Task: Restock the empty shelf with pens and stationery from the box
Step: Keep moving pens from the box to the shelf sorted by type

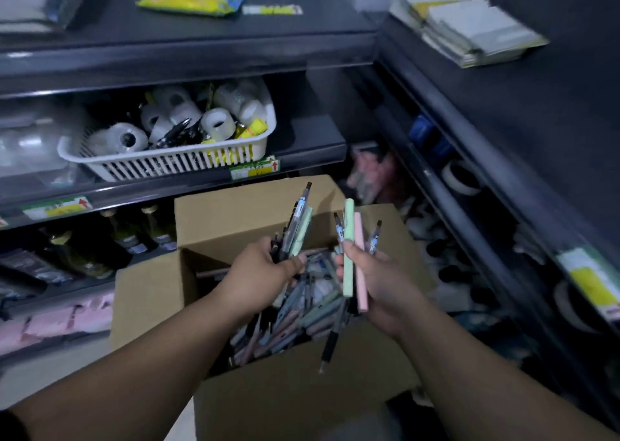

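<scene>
- I take the cardboard box [285,403] as my landmark. It stands open with its flaps up, in the corner where two dark shelf units meet.
- Inside the box I see a loose heap of pens [288,323] in grey, green and pink, lying every which way.
- The left hand [258,273] is over the box's open top. Its fingers are curled tight round a bundle of pens [297,229] that fans up toward the box's back flap. The bundle is mostly dark clear-barrelled pens plus a pale green one.
- The right hand [379,283] is over the box's right side, palm turned up. Its thumb pins a green pen [349,249] and a pink pen [360,266] against the fingers, and a couple of clear-barrelled pens stick up just beside them.
- A black pen [330,343] hangs tip-down below the right hand, over the box's front edge. From here I cannot tell how it is caught.
- Above and behind the box, a shelf [308,135] carries a white basket [167,164] filled with tape rolls [218,123].
- Left of the box, on a lower shelf, stand some bottles [124,236].
- Up and to the right of the box, a stack of notebooks [476,34] lies on the side unit, though it is blurred on my feed.
</scene>
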Demonstrator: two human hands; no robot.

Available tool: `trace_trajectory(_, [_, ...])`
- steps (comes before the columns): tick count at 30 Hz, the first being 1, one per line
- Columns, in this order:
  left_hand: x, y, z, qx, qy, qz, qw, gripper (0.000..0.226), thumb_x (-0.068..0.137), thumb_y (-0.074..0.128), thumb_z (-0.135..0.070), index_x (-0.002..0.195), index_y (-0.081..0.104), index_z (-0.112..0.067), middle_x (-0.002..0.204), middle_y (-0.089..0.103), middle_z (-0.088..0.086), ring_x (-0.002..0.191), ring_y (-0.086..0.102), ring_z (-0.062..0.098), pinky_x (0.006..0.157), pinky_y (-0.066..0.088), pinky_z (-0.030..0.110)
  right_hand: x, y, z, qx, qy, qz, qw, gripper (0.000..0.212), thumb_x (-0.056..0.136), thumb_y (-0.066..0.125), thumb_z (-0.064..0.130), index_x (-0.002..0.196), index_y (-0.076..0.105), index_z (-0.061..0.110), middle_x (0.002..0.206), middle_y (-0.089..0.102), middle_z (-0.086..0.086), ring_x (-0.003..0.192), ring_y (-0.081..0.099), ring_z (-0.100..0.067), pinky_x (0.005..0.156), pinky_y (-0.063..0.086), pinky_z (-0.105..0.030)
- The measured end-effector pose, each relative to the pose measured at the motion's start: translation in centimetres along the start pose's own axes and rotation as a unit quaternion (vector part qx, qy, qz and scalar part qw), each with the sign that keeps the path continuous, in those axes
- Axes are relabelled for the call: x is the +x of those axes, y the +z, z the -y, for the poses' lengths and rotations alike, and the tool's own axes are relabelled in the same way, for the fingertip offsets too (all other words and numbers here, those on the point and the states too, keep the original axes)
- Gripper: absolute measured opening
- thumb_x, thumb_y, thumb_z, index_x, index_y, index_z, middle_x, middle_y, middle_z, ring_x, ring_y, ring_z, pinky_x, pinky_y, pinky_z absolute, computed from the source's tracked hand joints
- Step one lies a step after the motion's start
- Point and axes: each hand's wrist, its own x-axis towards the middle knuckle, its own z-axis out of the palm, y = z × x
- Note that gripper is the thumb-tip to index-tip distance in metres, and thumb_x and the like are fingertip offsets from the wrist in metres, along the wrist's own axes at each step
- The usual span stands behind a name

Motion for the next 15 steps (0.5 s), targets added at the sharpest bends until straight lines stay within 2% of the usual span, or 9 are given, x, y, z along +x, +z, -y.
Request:
trace_trajectory(2, [-1.5,1.1,-1.6,-0.014,0.018,0.021,1.000,0.022,0.084,0.069,-0.038,0.093,0.062,-0.019,0.061,0.068,-0.003,0.048,0.059,0.007,0.048,0.044,0.023,-2.1,-1.1,0.6,0.000,-0.023,-0.002,1.000,0.018,0.093,0.062,0.024,0.107,0.062,0.012,0.067,0.067,0.005,0.059,0.061,-0.007,0.053,0.050,-0.022])
trace_trajectory(4, [-3.2,2.6,-3.1,-0.029,0.032,0.041,0.998,0.022,0.084,0.070,-0.039,0.094,0.063,-0.021,0.057,0.066,-0.005,0.043,0.056,0.005,0.043,0.040,0.016,-4.3,-2.4,0.9,0.004,-0.046,-0.014,0.999,0.017,0.093,0.062,0.025,0.106,0.063,0.014,0.067,0.067,0.006,0.061,0.061,-0.008,0.058,0.051,-0.024])
trace_trajectory(7, [-6.0,5.1,-4.8,-0.054,0.047,0.064,0.995,0.026,0.080,0.074,-0.039,0.097,0.065,-0.021,0.059,0.068,-0.005,0.047,0.060,0.006,0.044,0.043,0.015,-8.0,-5.1,0.7,0.013,-0.075,-0.042,0.996,0.015,0.092,0.063,0.027,0.103,0.063,0.016,0.070,0.068,0.004,0.064,0.062,-0.010,0.063,0.051,-0.029])
trace_trajectory(11, [-11.1,10.8,-6.7,-0.070,0.067,0.101,0.990,0.025,0.077,0.076,-0.037,0.092,0.065,-0.019,0.051,0.062,-0.011,0.040,0.052,0.003,0.039,0.036,0.012,-14.7,-11.0,-0.6,0.030,-0.120,-0.067,0.990,0.015,0.092,0.062,0.027,0.096,0.060,0.012,0.067,0.067,0.003,0.058,0.062,-0.009,0.054,0.050,-0.027])
trace_trajectory(15, [-18.5,19.3,-8.2,-0.097,0.079,0.190,0.974,0.025,0.076,0.078,-0.031,0.090,0.064,-0.015,0.060,0.066,-0.004,0.049,0.055,0.010,0.048,0.043,0.022,-24.1,-19.0,-3.0,0.063,-0.157,-0.136,0.976,0.016,0.092,0.062,0.028,0.092,0.059,0.013,0.064,0.063,0.001,0.053,0.059,-0.010,0.049,0.049,-0.026])
